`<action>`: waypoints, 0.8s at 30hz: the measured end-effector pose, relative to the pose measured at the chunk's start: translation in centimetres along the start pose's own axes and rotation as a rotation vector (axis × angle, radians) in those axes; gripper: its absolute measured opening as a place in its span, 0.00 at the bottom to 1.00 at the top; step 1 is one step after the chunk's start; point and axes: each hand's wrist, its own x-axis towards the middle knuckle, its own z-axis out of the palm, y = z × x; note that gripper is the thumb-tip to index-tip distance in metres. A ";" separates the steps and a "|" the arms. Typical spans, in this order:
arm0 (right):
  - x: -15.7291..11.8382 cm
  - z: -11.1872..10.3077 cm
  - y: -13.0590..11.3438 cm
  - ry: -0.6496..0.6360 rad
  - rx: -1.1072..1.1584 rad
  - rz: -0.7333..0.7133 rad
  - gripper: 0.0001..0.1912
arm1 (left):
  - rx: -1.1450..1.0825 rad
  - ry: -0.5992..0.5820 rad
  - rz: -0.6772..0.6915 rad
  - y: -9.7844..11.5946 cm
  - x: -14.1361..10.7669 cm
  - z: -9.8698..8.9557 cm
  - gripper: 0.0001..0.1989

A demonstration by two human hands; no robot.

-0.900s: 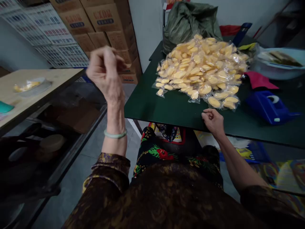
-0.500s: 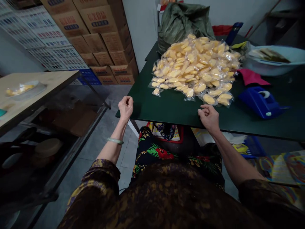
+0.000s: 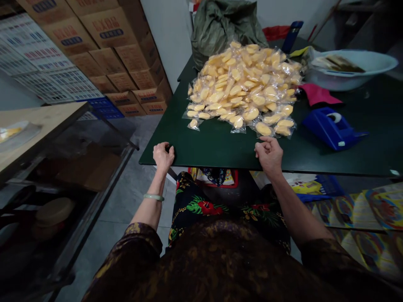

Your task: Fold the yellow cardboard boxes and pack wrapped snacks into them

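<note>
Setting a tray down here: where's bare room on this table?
The widest bare strip of green table runs along the near edge, between the bagged yellow pieces and the left hand and right hand. Another patch lies right of the blue tape dispenser. The far end is crowded: pile, green sack, pale basin.

Dark green table top (image 3: 217, 153): L fingers (image 3: 165, 147) at its near-left corner, R fingers (image 3: 262, 144) on the near edge. Ahead of & btwn both hands, big heap of vacuum-sealed packets of yellow fruit pieces (image 3: 242, 84), closest packets just past R fingers, not touching. To right of R fingers, blue tape dispenser (image 3: 330, 128); further out from fingers, pink cloth (image 3: 318, 94) & pale blue plastic basin (image 3: 352, 77). Well beyond fingers, behind heap at far end, green woven sack (image 3: 225, 33).
</note>
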 end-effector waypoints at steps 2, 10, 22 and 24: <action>0.4 0.0 0.2 0.017 0.020 -0.003 0.12 | 0.031 -0.010 0.000 0.1 0.1 0.1 0.10; -6.5 0.8 0.3 -0.025 -0.269 -0.239 0.13 | 0.060 -0.028 0.020 0.0 0.3 0.4 0.11; -16.2 1.8 8.8 -0.800 -0.642 0.278 0.16 | 0.145 -0.035 0.046 -0.3 0.6 0.7 0.13; -16.2 1.9 10.5 -0.865 -0.688 0.401 0.16 | 0.167 -0.039 0.044 -0.4 0.7 0.7 0.14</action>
